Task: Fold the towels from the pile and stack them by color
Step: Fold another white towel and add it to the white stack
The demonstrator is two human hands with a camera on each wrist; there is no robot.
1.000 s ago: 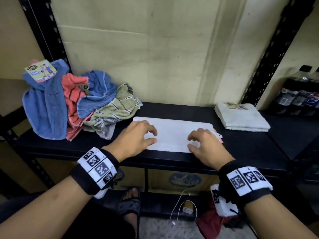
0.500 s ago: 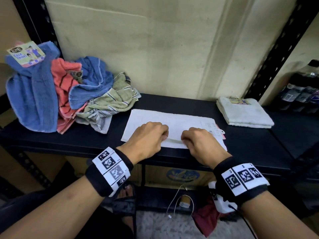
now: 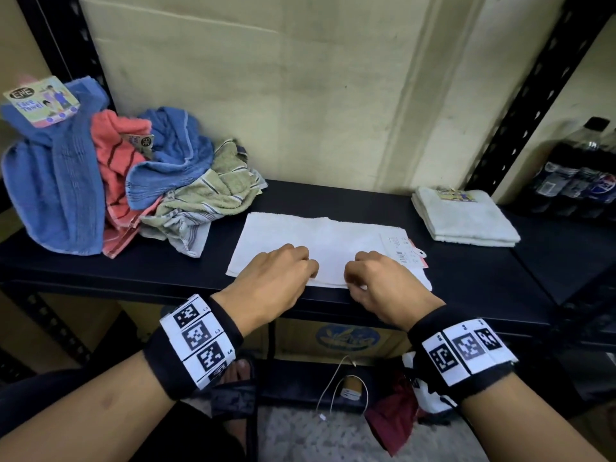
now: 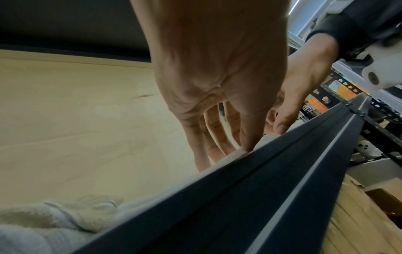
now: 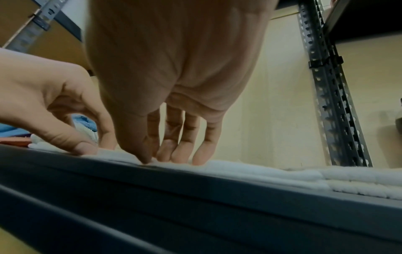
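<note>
A white towel (image 3: 320,238) lies flat on the black shelf (image 3: 466,281), its paper label (image 3: 400,248) at the right end. My left hand (image 3: 310,266) and right hand (image 3: 353,268) sit close together at the middle of the towel's near edge, fingers curled and pinching it. In the left wrist view the left hand (image 4: 228,144) has thumb and fingertips on the towel edge (image 4: 230,155). In the right wrist view the right hand (image 5: 165,154) does the same on the towel (image 5: 250,170). A folded white stack (image 3: 466,221) lies at the right.
A loose pile at the left holds blue towels (image 3: 56,181), a coral striped towel (image 3: 116,161) and a green striped towel (image 3: 213,195). Soda bottles (image 3: 580,175) stand at the far right behind a black upright (image 3: 520,95). The wall is close behind the shelf.
Both hands slid from spread positions on the towel inward to the middle of its near edge, and the fingers curled onto the edge. The towel stays flat.
</note>
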